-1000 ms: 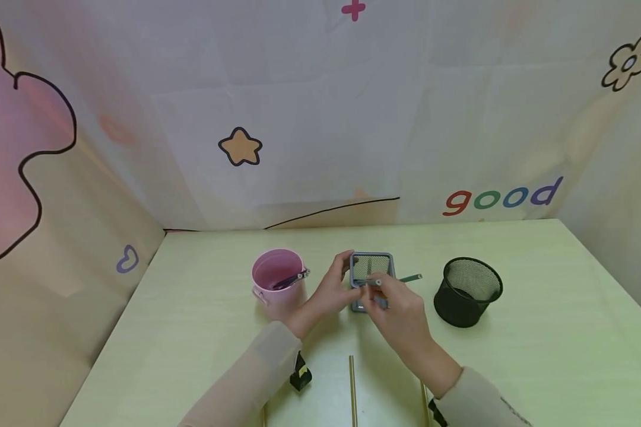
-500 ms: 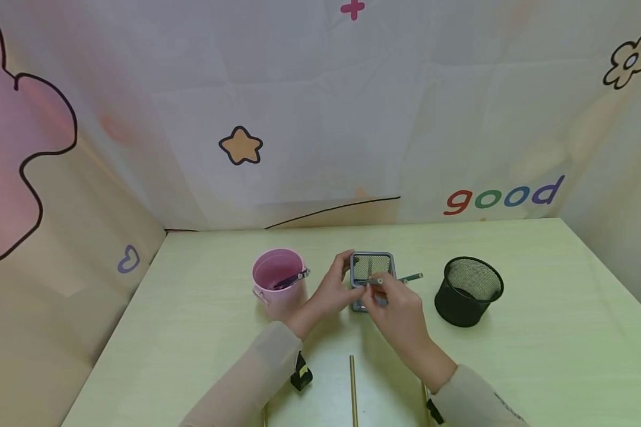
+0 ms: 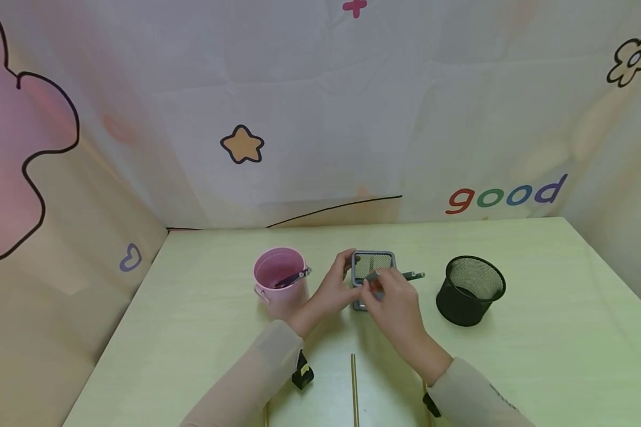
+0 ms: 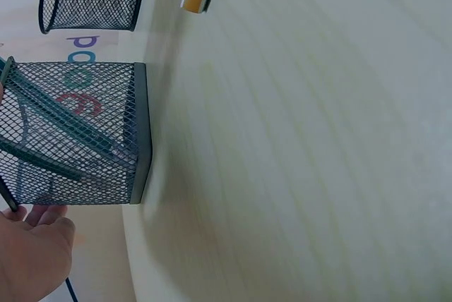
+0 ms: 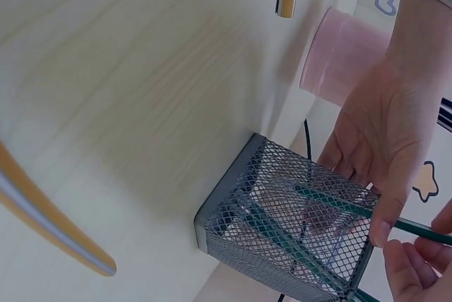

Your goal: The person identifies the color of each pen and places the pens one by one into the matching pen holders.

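A grey square mesh pen holder stands on the table, and my left hand grips it from the left side, thumb near the front and fingers behind. Just over its rim my right hand pinches a green pencil, which slants into the holder in the right wrist view. Other green pencils lean inside the mesh in the left wrist view. Pencil ends stick out past the holder's right side. My right hand covers part of the rim.
Left of the holder stands a pink bucket with dark pens leaning in it. A round black mesh cup is to the right. Thin gold-coloured strips lie along the front of the table. A printed cloth hangs behind.
My right hand has shifted slightly, and the pencil in its fingers now sits a little higher and more tilted. The left hand keeps its grip on the holder.
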`<state>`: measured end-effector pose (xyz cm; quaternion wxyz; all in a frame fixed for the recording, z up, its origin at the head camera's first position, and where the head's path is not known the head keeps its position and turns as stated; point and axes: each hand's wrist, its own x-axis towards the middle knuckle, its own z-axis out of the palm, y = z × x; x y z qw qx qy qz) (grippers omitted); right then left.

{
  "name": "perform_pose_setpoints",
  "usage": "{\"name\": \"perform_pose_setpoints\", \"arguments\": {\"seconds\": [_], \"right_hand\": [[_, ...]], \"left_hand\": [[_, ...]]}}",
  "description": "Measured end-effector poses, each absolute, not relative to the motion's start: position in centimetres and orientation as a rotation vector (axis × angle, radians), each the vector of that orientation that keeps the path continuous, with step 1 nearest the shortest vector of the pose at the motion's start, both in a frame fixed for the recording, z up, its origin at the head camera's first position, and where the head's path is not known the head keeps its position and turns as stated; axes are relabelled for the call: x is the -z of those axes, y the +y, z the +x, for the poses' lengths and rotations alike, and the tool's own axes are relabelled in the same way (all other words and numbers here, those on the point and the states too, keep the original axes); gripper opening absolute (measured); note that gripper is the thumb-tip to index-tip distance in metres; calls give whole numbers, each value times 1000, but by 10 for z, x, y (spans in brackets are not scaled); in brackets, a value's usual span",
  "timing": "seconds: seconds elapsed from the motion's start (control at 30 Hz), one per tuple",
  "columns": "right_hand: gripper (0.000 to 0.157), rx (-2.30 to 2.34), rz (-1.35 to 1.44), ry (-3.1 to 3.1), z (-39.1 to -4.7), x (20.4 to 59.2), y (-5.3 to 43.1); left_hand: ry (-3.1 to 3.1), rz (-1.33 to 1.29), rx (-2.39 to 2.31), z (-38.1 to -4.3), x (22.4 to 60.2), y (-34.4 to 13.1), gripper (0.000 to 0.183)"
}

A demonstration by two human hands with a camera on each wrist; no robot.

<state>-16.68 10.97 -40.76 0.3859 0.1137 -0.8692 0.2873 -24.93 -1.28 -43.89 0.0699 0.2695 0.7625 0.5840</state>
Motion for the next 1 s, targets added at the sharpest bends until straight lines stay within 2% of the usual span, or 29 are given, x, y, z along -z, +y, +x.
{"name": "perform_pose_setpoints", "arguments": {"seconds": [0.17,1.0], "right_hand": [[14,-727,268,-2265,-168,406,109],[6,-783,179,-2402,-172,401,110]], "left_hand": [[2285,798,-1748,-248,437,-13,77],[2279,813,-1744,-249,439,-14,76]]}}
